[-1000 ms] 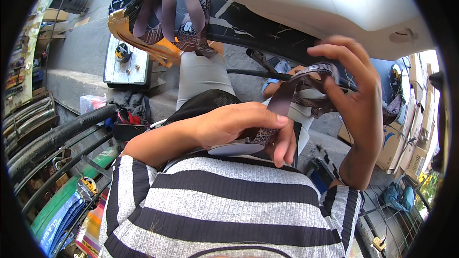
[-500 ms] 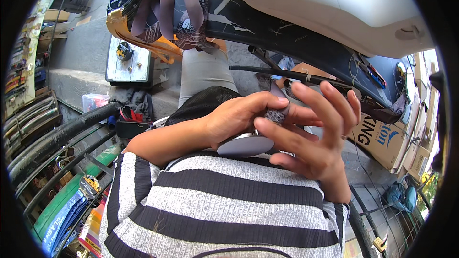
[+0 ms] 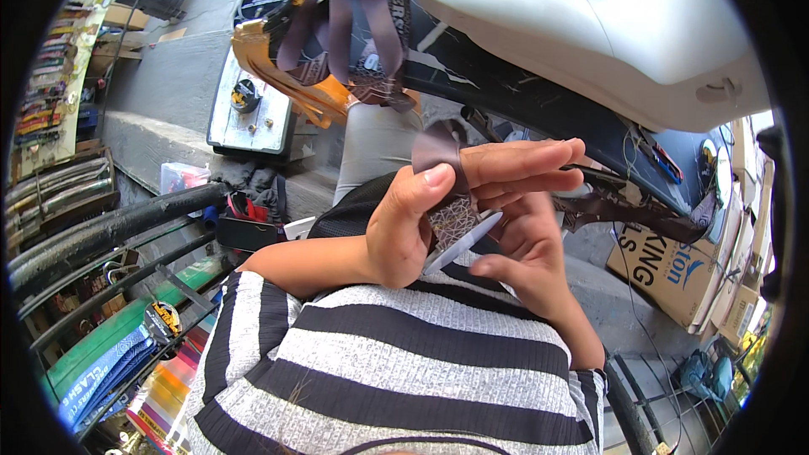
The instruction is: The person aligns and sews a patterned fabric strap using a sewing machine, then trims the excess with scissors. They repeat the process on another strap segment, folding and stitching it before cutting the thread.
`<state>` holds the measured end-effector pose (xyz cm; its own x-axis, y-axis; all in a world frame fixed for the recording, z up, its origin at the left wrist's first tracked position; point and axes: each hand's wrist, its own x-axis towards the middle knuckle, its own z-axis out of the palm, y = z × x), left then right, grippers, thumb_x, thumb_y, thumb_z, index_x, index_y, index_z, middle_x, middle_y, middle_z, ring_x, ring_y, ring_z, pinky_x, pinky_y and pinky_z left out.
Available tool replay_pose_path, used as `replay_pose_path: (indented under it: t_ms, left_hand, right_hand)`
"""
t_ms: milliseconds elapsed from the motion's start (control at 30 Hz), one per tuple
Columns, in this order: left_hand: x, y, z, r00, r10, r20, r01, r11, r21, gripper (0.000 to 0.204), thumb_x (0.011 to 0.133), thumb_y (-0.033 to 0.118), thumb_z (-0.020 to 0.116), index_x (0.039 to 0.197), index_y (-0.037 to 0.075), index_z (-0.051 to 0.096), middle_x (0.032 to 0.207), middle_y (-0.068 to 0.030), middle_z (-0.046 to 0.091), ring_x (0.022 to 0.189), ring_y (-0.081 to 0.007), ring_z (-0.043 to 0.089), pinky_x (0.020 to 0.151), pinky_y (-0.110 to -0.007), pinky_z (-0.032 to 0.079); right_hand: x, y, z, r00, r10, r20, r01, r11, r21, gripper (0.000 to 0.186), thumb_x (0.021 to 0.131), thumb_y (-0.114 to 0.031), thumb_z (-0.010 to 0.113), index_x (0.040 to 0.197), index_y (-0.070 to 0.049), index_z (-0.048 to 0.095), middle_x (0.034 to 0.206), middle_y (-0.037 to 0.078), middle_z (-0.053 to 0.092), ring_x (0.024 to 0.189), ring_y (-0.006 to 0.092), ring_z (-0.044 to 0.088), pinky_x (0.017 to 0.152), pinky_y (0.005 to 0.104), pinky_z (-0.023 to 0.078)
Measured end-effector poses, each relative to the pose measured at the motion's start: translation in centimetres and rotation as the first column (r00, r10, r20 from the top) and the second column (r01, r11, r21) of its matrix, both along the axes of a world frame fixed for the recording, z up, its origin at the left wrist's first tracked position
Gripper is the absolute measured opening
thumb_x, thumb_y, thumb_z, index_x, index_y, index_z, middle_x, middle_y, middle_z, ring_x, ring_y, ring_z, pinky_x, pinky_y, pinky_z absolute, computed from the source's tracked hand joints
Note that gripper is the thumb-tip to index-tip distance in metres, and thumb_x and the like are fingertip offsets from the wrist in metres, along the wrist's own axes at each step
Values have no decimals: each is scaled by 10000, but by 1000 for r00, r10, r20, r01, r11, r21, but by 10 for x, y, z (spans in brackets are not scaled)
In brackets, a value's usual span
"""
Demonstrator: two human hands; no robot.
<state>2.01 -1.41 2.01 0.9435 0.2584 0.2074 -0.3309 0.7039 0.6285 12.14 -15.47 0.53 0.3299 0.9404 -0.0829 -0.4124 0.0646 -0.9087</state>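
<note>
My left hand (image 3: 404,219) pinches a brown patterned ribbon (image 3: 455,223) under its thumb, its other fingers stretched to the right behind it. A loop of the ribbon stands up above the thumb. Against the ribbon's lower end, a flat grey round disc (image 3: 463,244) is tilted on edge, like a medal. Beside the disc, my right hand (image 3: 535,248) has its thumb apart from its fingers, which are slightly blurred. It seems to hold nothing; whether it touches the disc I cannot tell.
Ahead is a dark table (image 3: 455,76) with a white sewing machine (image 3: 581,42). More brown ribbons (image 3: 358,25) hang over its edge, near a yellow strip bundle (image 3: 253,42). Small cutters (image 3: 666,164) lie at right by a cardboard box (image 3: 666,274). Black rails (image 3: 126,219) stand at left.
The disc has turned from nearly flat to tilted on edge. My left hand has rotated upward with the ribbon, and my right hand has moved lower. The view has shifted slightly.
</note>
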Motion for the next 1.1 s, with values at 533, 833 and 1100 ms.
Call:
replay_pose_path:
  t_ms: [533, 833, 1100]
  left_hand:
    - [-108, 110, 25, 351, 618, -703, 324, 624, 711, 408, 1019, 331, 561, 904, -33, 706, 764, -90, 722, 584, -137, 677, 504, -221, 515]
    - [-16, 101, 44, 959, 192, -209, 26, 675, 737, 308, 913, 258, 739, 1086, 9, 689, 927, -73, 696, 849, -133, 630, 745, -270, 487]
    - [35, 139, 55, 901, 381, -209, -22, 519, 854, 312, 928, 259, 725, 854, -38, 665, 679, -50, 588, 660, -67, 482, 589, -272, 418]
  right_hand:
    - [79, 53, 115, 622, 279, 732, -226, 959, -173, 558, 675, 95, 640, 1226, 13, 609, 1076, 91, 603, 996, 132, 597, 859, 254, 460]
    - [84, 89, 115, 468, 202, 860, -246, 965, -93, 635, 610, -90, 835, 1210, -60, 631, 1110, 73, 572, 1055, 205, 541, 870, 319, 461]
    - [108, 96, 94, 117, -73, 990, 95, 994, 62, 771, 560, -166, 895, 1273, -100, 609, 1203, 100, 475, 1148, 243, 522, 953, 384, 480]
